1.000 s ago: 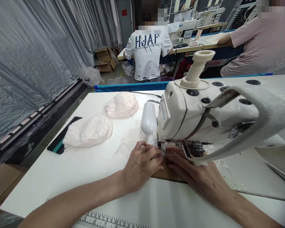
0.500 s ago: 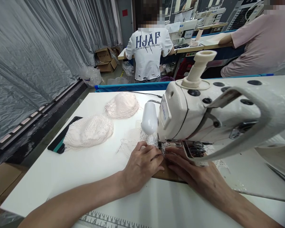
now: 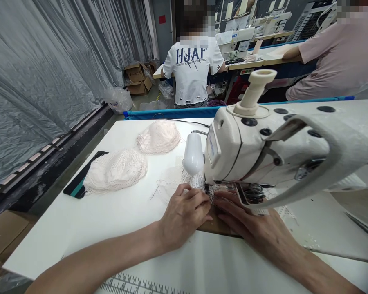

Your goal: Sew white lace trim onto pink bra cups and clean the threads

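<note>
My left hand (image 3: 184, 214) lies flat on the white table (image 3: 116, 216), fingers stretched toward the needle of a cream sewing machine (image 3: 263, 151). Its fingertips press a strip of white lace (image 3: 192, 179) that runs under the presser foot. My right hand (image 3: 251, 228) rests flat to the right of the needle, fingers extended onto the same lace, partly hidden under the machine head. A small white lamp (image 3: 192, 153) hangs just left of the needle.
Two pale pink lace piles (image 3: 116, 170) (image 3: 158, 136) sit on the table's left, one over a dark mat (image 3: 79, 179). A printed ruler (image 3: 131, 283) edges the table front. Two people work at benches behind; plastic sheeting hangs at left.
Both hands stay pressed on the lace at the needle; the view has shifted slightly. No clear movement of the piles.
</note>
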The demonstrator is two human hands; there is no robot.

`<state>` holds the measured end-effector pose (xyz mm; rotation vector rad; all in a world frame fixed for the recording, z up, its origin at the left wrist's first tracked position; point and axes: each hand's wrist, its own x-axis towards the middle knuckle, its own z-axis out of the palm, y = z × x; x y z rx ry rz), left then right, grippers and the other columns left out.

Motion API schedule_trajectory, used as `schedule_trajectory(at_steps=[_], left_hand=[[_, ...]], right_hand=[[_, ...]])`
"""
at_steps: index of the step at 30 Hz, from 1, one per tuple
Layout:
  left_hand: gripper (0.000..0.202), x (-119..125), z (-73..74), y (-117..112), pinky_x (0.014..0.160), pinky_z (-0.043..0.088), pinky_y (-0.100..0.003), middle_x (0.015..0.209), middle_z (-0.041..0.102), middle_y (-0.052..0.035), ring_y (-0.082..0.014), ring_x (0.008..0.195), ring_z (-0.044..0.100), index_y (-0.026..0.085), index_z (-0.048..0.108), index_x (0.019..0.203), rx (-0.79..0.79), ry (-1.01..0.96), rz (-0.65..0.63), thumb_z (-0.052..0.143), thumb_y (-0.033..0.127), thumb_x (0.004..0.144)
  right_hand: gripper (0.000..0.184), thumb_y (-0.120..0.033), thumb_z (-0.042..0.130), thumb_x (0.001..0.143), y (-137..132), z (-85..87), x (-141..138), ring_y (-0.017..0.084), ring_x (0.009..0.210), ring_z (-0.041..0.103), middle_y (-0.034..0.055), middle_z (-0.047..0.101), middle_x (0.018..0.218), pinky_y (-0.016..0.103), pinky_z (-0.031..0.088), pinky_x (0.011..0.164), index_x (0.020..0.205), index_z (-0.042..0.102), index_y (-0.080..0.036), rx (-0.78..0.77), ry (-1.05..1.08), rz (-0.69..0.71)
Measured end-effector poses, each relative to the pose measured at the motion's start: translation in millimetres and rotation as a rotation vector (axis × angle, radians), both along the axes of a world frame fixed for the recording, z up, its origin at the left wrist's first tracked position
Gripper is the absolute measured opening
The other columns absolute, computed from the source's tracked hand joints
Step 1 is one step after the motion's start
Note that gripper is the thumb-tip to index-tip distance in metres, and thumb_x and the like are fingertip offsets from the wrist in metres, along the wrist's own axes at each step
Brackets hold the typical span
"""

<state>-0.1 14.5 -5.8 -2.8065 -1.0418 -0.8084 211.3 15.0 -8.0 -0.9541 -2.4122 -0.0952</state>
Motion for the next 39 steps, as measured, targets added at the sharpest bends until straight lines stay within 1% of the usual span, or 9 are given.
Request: schedule_trajectory(at_steps=[5, 10, 12, 16, 20, 23, 29, 35, 39], left_hand=[[0.014, 1, 1.3, 0, 0.088, 0.039, -0.034, 0.099, 0.067, -0.001, -0.0123, 0.092, 0.061, 0.016, 0.06, 0.095, 0.003, -0.013, -0.004, 0.052, 0.026, 0.092], [0.014, 1, 1.2, 1, 0.089, 0.039, -0.035, 0.1, 0.067, -0.001, -0.0126, 0.094, 0.06, 0.016, 0.06, 0.096, -0.003, 0.004, 0.0, 0.053, 0.027, 0.092], [0.014, 0, 1.3, 0, 0.089, 0.039, -0.034, 0.1, 0.067, -0.0007, -0.0124, 0.093, 0.06, 0.016, 0.06, 0.096, -0.003, 0.006, 0.0, 0.052, 0.027, 0.092], [0.012, 1, 2.9, 0, 0.088, 0.039, -0.034, 0.1, 0.067, 0.0, -0.0115, 0.092, 0.061, 0.017, 0.06, 0.096, -0.019, 0.03, 0.007, 0.053, 0.024, 0.091], [0.012, 2, 3.5, 1, 0.088, 0.038, -0.033, 0.097, 0.067, -0.0002, -0.0118, 0.091, 0.061, 0.016, 0.061, 0.093, -0.013, 0.02, 0.01, 0.052, 0.023, 0.092], [0.015, 3, 1.9, 1, 0.087, 0.038, -0.033, 0.097, 0.067, -0.0008, -0.0118, 0.09, 0.062, 0.015, 0.061, 0.088, -0.007, -0.009, 0.009, 0.051, 0.025, 0.092], [0.015, -1, 1.1, 2, 0.088, 0.037, -0.034, 0.101, 0.067, -0.0007, -0.012, 0.094, 0.061, 0.015, 0.06, 0.087, -0.036, 0.003, -0.012, 0.051, 0.026, 0.093], [0.022, -4, 3.9, 1, 0.09, 0.033, -0.036, 0.105, 0.066, -0.0004, -0.011, 0.094, 0.06, 0.016, 0.059, 0.083, -0.063, 0.05, -0.032, 0.044, 0.024, 0.096], [0.018, -8, 14.9, 0, 0.091, 0.032, -0.037, 0.107, 0.064, -0.0021, -0.0122, 0.093, 0.059, 0.015, 0.059, 0.089, -0.087, 0.115, -0.026, 0.044, 0.021, 0.095]], right_hand=[[0.028, -0.025, 0.04, 0.096, 0, 1.7, 1, 0.026, 0.091, 0.062, 0.0078, 0.07, 0.091, 0.042, 0.049, 0.075, 0.1, 0.068, -0.023, -0.01, 0.0, -0.002], [0.027, -0.025, 0.047, 0.093, 1, 3.9, 3, 0.026, 0.082, 0.062, 0.0061, 0.07, 0.084, 0.042, 0.048, 0.072, 0.075, 0.067, -0.024, 0.097, -0.007, -0.038], [0.024, -0.026, 0.048, 0.093, 0, 4.3, 3, 0.026, 0.082, 0.062, 0.0077, 0.07, 0.086, 0.043, 0.047, 0.074, 0.08, 0.067, -0.023, 0.121, -0.003, -0.03], [0.024, -0.025, 0.042, 0.096, -3, 5.0, -1, 0.023, 0.079, 0.064, 0.0088, 0.071, 0.089, 0.041, 0.047, 0.08, 0.102, 0.065, -0.02, 0.11, -0.03, 0.016], [0.03, -0.026, 0.035, 0.099, -4, 7.1, -3, 0.018, 0.068, 0.064, 0.0076, 0.072, 0.094, 0.041, 0.047, 0.081, 0.105, 0.064, -0.021, 0.105, -0.06, 0.028], [0.031, -0.026, 0.034, 0.099, -4, 8.8, -3, 0.017, 0.067, 0.063, 0.0055, 0.072, 0.096, 0.042, 0.046, 0.084, 0.109, 0.063, -0.024, 0.099, -0.081, 0.052], [0.028, -0.025, 0.037, 0.098, -6, 7.9, -2, 0.018, 0.071, 0.063, 0.0057, 0.071, 0.101, 0.042, 0.045, 0.083, 0.108, 0.063, -0.024, 0.086, -0.05, 0.073], [0.026, -0.022, 0.042, 0.097, -6, -1.4, 0, 0.02, 0.091, 0.063, 0.0081, 0.067, 0.113, 0.041, 0.046, 0.086, 0.118, 0.057, -0.018, 0.065, -0.059, 0.149], [0.026, -0.023, 0.044, 0.096, -7, -2.9, 1, 0.02, 0.093, 0.063, 0.0062, 0.066, 0.115, 0.04, 0.048, 0.084, 0.12, 0.055, -0.018, 0.049, -0.065, 0.178]])
